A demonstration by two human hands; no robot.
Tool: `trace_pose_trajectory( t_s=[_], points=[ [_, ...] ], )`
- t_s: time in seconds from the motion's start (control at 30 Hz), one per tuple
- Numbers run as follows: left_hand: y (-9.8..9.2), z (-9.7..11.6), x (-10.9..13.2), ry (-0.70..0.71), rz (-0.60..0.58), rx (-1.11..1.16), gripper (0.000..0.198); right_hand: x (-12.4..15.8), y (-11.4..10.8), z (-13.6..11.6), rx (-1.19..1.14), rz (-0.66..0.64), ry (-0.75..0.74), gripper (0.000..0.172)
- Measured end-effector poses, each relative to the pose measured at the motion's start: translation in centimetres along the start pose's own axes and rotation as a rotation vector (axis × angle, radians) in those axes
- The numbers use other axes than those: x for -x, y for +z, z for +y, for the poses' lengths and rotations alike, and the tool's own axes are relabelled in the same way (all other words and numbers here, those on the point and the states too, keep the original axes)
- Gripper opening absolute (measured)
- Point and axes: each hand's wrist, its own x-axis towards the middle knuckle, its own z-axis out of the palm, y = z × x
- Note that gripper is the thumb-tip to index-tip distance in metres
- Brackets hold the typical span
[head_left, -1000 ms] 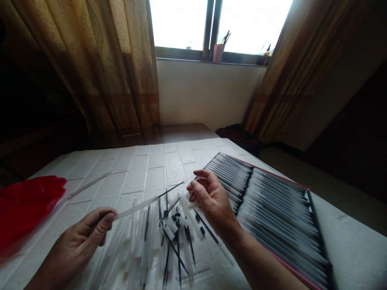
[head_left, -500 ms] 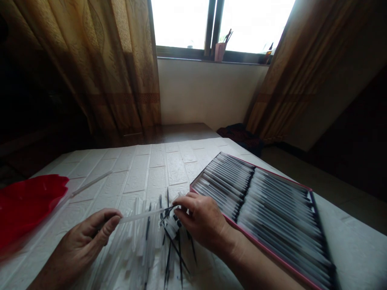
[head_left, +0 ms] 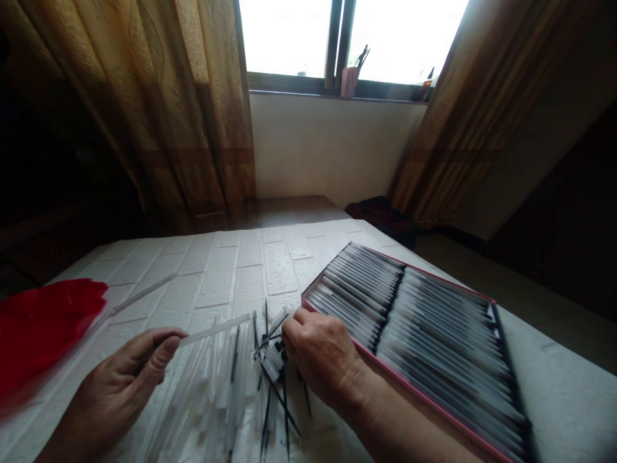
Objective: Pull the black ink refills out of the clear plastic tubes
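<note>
My left hand pinches one end of a translucent plastic tube between thumb and fingers; its far end points toward the middle of the table. My right hand is closed, its fingertips down at a heap of thin black sticks. Whatever those fingers hold is hidden behind them. Between my hands lie several loose translucent tubes, mostly pointing away from me. To the right of my right hand, a shallow pink-edged box holds rows of translucent tubes with dark parts.
A red scalloped dish sits at the left, with a single tube lying beside it. The table has a white brick-pattern cover. Beyond it are curtains and a window sill with a pink cup.
My right hand has drawn away from the tube's far end, to the right, onto the heap of sticks. My left hand has shifted slightly left, and the tube's far end is raised.
</note>
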Motion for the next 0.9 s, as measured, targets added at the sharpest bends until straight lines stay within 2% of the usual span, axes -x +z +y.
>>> trace_pose_trajectory(
  t_s=[0.17, 0.37, 0.43, 0.53, 0.67, 0.8, 0.9],
  points=[
    [0.1, 0.0, 0.1, 0.033, -0.057, 0.052, 0.044, 0.2, 0.5, -1.0, 0.003, 0.04, -0.065, 0.018],
    [0.7, 0.0, 0.3, 0.093, -0.168, 0.159, 0.038, 0.1, 0.5, -0.6, -0.052, 0.066, -0.032, 0.017],
    [1.1, 0.0, 0.6, 0.103, -0.221, 0.2, 0.032, 0.1, 0.3, -0.2, -0.207, 0.114, 0.005, 0.015],
    [1.5, 0.4, 1.1, 0.146, -0.25, 0.252, 0.024, 0.0, 0.1, 0.3, -0.619, 0.171, 0.083, 0.015],
    [1.5, 2.0, 1.6, 0.207, -0.262, 0.249, 0.017, -0.1, -0.1, 0.5, -1.055, 0.064, 0.104, 0.025],
    [1.6, 3.0, 2.0, 0.268, -0.286, 0.209, 0.014, 0.1, -0.4, 0.0, -1.144, -0.106, 0.064, 0.023],
    [1.8, 2.5, 2.2, 0.171, -0.255, 0.257, 0.021, 0.4, -0.3, -0.3, -1.176, -0.187, 0.042, 0.02]
  ],
)
